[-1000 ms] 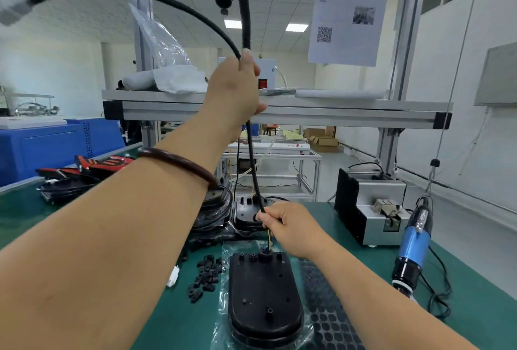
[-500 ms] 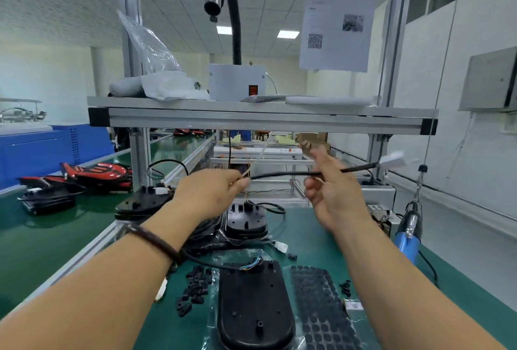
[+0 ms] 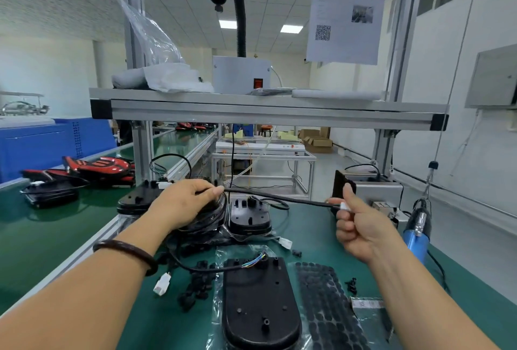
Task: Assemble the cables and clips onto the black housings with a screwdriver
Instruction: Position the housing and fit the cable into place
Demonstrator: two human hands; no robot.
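Lowered since 0.5 s ago: L hand (image 3: 184, 204) now mid-frame, curled round cable (image 3: 279, 198); R hand (image 3: 361, 226) mid-right, pinching its white plug (image 3: 343, 206). Lower centre: housing (image 3: 260, 307), loose clips (image 3: 195, 288) to its left. Est: cable pulled straight, clipping next.

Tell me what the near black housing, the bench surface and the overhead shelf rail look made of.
Near black housing: likely moulded plastic, matte, with raised screw posts.
Bench surface: looks like green rubber matting, slight sheen.
Shelf rail: probably extruded aluminium, silvery with lengthwise grooves.
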